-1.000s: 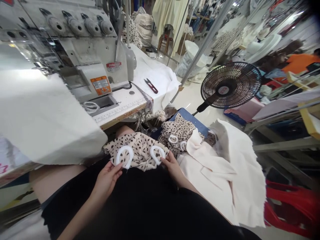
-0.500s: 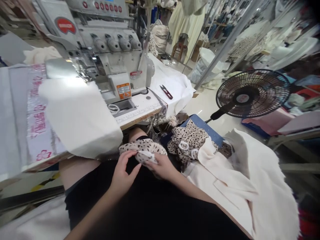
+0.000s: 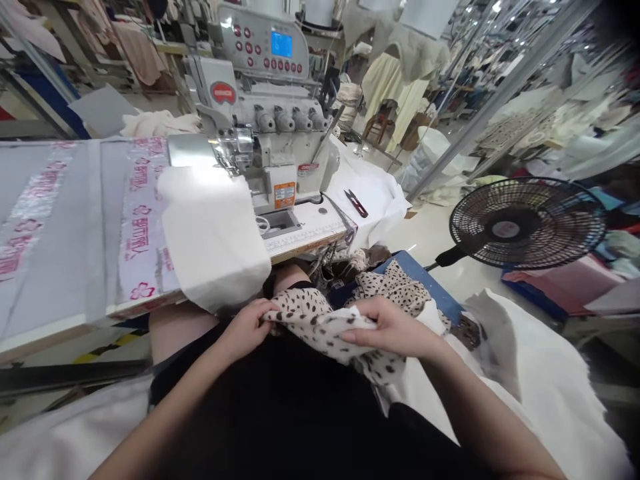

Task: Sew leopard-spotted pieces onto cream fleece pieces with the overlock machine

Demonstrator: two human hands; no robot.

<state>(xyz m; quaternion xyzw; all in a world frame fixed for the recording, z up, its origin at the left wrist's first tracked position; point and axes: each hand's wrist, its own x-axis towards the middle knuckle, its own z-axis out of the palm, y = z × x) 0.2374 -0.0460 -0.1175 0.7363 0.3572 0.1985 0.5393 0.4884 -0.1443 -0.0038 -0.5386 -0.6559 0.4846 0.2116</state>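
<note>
1. Compared with the earlier frames, the two hands now stand wider apart, and the cream, dark-spotted fabric piece (image 3: 320, 327) is pulled out between them instead of bunched. The white curved loops that lay on it a moment ago no longer show. The view has also swung left, bringing in more of the bench.
2. The left grip (image 3: 245, 327) is clenched, its fingers curled over the fabric's left end.
3. The right grip (image 3: 393, 327) is also closed on the fabric, with its fingers laid across a fold at the right end.
4. The fabric is soft, with a short, slightly fuzzy surface. It sags between both grips, above the person's black clothing (image 3: 260, 407).
5. Just beyond it lie more spotted pieces (image 3: 395, 287), on a blue board (image 3: 425, 283). A pale pink cloth (image 3: 545, 380) with frayed edges spreads to the right.
6. On the bench (image 3: 305, 230) stands an overlock sewing machine (image 3: 280, 153), with a white cloth (image 3: 210, 233) hanging over the edge near the left grip. Red-handled thread snips (image 3: 356, 203) rest on white fabric beside the machine.
7. A printed plastic sheet (image 3: 143, 220) covers the bench's left part, and a black electric fan (image 3: 527, 223) stands at right.
</note>
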